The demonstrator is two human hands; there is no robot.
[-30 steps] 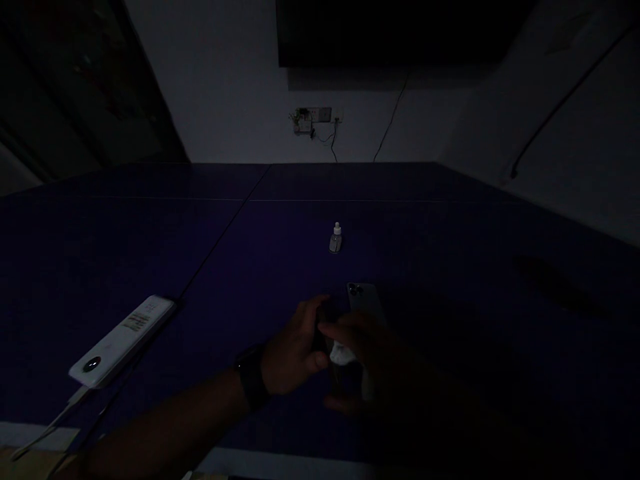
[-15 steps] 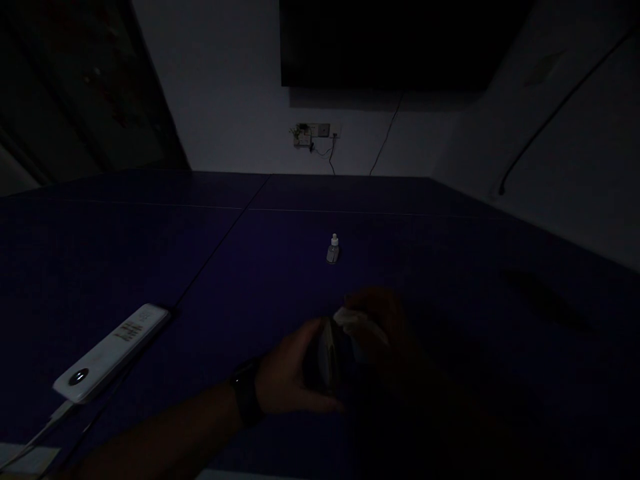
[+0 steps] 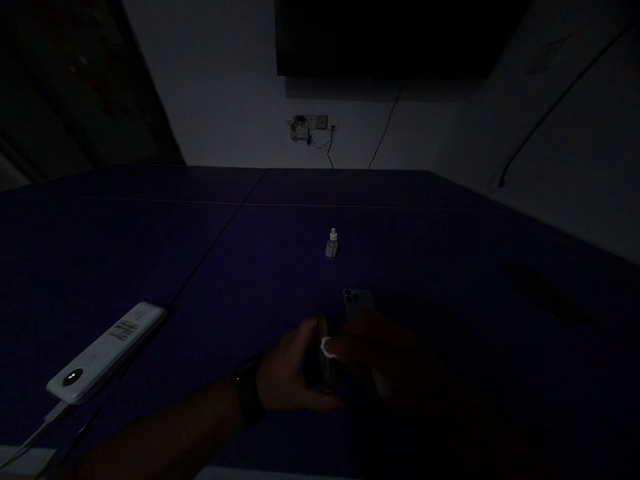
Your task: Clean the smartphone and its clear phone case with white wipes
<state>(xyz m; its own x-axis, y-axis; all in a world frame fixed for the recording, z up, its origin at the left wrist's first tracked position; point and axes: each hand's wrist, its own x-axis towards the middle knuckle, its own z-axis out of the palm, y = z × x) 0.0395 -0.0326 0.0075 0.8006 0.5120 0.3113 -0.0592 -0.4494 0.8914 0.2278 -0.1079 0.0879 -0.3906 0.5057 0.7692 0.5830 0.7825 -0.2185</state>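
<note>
My left hand (image 3: 285, 367), with a dark watch on the wrist, is closed round a dark, flat, phone-sized object (image 3: 325, 327) held on edge. Its narrow brownish side faces up; the dim light hides its exact kind. My right hand (image 3: 370, 343) pinches a small white cloth or tissue (image 3: 328, 347) and presses it on that narrow side. Under and behind the right hand lies a pale phone (image 3: 357, 301), camera lenses upward, partly covered by the fingers. Farther out stands a small clear bottle (image 3: 331, 249) with a white dropper-like top.
On the left of the dark blue table (image 3: 270, 267) lies a long white power bank (image 3: 107, 350) with a cable (image 3: 35, 433) plugged in. A dark flat shape (image 3: 543, 293) lies at the right. Beyond are wall sockets (image 3: 313, 123) and a large black screen (image 3: 395, 40).
My right hand has moved down and left, bringing the white cloth onto the narrow side of the held object. The pale phone's camera end now shows. My left hand keeps its hold.
</note>
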